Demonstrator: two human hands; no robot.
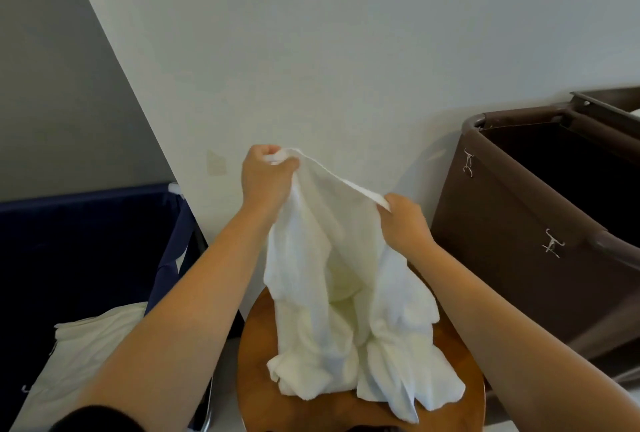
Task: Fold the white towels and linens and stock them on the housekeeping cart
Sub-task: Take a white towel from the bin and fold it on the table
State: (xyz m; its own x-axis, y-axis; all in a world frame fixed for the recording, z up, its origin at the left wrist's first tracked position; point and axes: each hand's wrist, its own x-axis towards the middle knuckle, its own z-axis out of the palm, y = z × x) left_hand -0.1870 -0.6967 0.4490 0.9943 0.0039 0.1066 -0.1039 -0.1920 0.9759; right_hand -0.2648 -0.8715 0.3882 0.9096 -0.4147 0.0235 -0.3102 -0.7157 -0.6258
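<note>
Towel [332, 293] held up to spread it.
Left hand [266, 172], right hand [403, 220] pinch hem, fingers curled; tail on stool [263, 393], 6 o'clock.

Round wooden stool [256, 379], navy fabric hamper [86, 241] — left, pale wall [346, 50] behind

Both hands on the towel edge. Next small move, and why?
Probably spread the hands apart and lift, to draw the edge taut. Left hand and right hand grip one edge of the white towel, but the right sits lower, and the towel's lower part lies bunched on the round wooden table, not yet flat enough to fold.
</note>
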